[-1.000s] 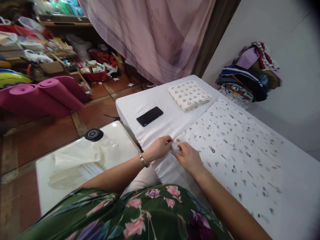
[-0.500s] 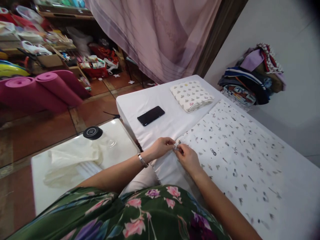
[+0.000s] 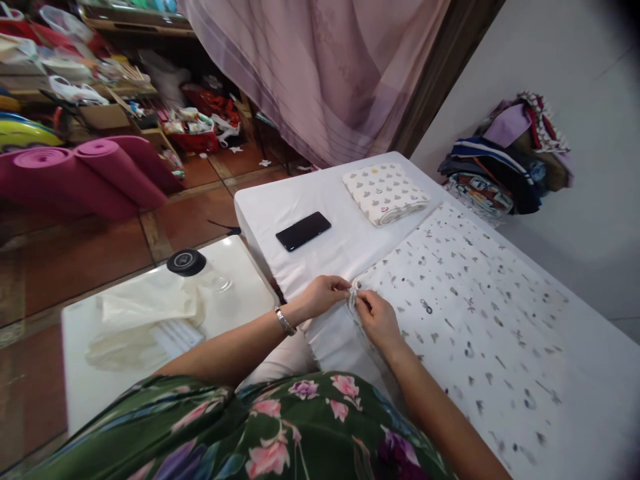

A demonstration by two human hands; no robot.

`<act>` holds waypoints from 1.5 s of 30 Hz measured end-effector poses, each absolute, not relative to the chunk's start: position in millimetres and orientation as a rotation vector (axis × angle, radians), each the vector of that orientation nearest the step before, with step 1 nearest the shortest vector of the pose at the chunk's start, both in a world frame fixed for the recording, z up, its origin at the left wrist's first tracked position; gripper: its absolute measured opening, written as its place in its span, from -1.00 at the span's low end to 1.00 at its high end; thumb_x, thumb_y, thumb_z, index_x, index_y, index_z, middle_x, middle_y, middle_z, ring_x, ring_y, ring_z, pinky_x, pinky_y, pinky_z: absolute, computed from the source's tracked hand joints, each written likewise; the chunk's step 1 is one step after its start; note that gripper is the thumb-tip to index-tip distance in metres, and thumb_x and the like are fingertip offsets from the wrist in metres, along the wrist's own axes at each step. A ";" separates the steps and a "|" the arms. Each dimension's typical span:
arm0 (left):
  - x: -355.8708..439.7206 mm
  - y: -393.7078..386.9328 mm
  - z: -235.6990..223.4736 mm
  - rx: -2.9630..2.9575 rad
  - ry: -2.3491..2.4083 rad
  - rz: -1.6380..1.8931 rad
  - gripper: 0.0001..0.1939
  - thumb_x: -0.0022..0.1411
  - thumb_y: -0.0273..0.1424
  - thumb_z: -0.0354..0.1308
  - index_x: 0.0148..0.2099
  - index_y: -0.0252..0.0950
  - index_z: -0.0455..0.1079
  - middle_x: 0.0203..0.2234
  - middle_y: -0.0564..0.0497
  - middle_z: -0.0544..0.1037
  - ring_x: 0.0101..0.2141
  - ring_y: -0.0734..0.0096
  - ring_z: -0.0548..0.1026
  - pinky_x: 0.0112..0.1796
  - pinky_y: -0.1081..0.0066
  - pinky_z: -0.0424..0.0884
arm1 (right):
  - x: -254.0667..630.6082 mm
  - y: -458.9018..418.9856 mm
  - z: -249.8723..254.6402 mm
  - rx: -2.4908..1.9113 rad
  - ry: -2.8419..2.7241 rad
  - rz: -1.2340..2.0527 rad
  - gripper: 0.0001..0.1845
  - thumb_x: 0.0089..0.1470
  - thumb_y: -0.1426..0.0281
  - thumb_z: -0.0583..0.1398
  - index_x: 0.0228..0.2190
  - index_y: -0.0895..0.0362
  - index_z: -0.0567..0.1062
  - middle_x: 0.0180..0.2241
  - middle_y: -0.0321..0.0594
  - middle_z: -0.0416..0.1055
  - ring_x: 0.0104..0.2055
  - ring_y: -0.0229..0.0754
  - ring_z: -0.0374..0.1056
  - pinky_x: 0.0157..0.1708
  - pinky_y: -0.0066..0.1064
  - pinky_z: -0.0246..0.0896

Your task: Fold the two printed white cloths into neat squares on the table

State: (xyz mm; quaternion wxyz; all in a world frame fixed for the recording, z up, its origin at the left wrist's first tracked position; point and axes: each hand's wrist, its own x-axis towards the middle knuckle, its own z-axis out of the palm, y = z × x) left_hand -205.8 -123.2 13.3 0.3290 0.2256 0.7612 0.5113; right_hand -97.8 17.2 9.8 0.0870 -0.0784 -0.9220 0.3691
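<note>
A white cloth printed with small grey and dark figures lies spread over the white-covered table. At its near left corner, my left hand pinches the edge between thumb and fingers. My right hand grips the same edge just to the right, its fingers almost touching the left ones. The small fold between the fingertips is partly hidden by them. Beyond my hands, a black phone lies flat, and a folded cloth with a grey pattern rests at the far end.
On the left, a low white table bears a black round lid, a clear item and a cream plastic bag. Rolled pink mats lie on the tiled floor. Stacked clothes sit by the wall; a pink curtain hangs behind.
The cloth's edge shows a little more between my fingertips and beneath my right hand. Both hands stay nearly in place. The view has shifted slightly.
</note>
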 end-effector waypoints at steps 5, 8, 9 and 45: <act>-205.0 -123.2 13.8 0.653 2.050 1.291 -0.71 0.05 -0.26 0.09 -0.22 -0.29 0.49 -0.45 0.05 0.52 -0.42 0.44 0.41 -0.40 0.49 0.30 | -97.3 16.0 10.4 -0.221 -2.748 1.035 -0.81 0.14 0.36 0.00 -0.39 0.11 0.38 -0.41 -0.26 0.37 -0.35 -0.24 0.28 -0.34 -0.46 0.11; -204.7 -122.8 14.0 0.672 2.082 1.265 -0.72 0.05 -0.28 0.08 -0.24 -0.29 0.49 -0.48 0.05 0.51 -0.42 0.44 0.41 -0.41 0.49 0.29 | -98.5 14.0 13.5 -0.206 -2.789 0.955 -0.83 0.13 0.37 0.01 -0.42 0.10 0.37 -0.44 -0.27 0.35 -0.37 -0.24 0.27 -0.36 -0.46 0.09; -204.5 -122.7 13.8 0.670 2.088 1.265 -0.73 0.05 -0.28 0.07 -0.25 -0.29 0.49 -0.48 0.06 0.51 -0.42 0.44 0.41 -0.42 0.49 0.29 | -99.1 13.2 14.3 -0.204 -2.804 0.929 -0.84 0.13 0.38 0.02 -0.43 0.09 0.36 -0.45 -0.28 0.35 -0.38 -0.24 0.27 -0.37 -0.46 0.08; -193.4 -120.9 26.9 0.657 2.030 1.370 -0.82 0.07 -0.35 0.04 -0.38 -0.31 0.43 -0.59 0.09 0.44 -0.52 0.49 0.36 -0.46 0.50 0.27 | -101.0 6.6 18.6 -0.214 -2.833 0.463 -0.75 0.15 0.21 0.02 -0.44 0.11 0.31 -0.45 -0.25 0.31 -0.43 -0.24 0.23 -0.49 -0.45 -0.02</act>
